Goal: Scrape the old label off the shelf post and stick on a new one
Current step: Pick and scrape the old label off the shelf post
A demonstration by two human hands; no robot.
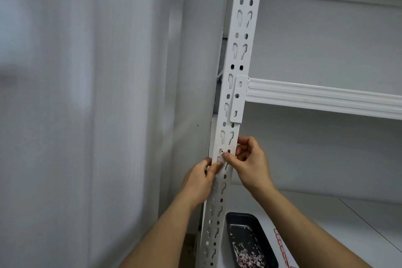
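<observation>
A white perforated shelf post (pixel 239 54) runs up the middle of the head view. Low on it, a tiny reddish scrap of label (pixel 221 153) clings beside a round hole. My right hand (pixel 250 163) has its fingers curled by the post's right edge, and its thumb tip presses at that scrap. My left hand (pixel 201 180) grips the post's left edge just below, thumb lying on the post's face. No scraper tool shows in either hand.
A dark tray (pixel 267 243) holding several reddish label scrapings sits on the lower shelf (pixel 326 224) right of the post. A sheet with red-outlined labels (pixel 281 248) lies beside it. A white crossbeam (pixel 326 95) joins the post above my hands. A pale wall fills the left.
</observation>
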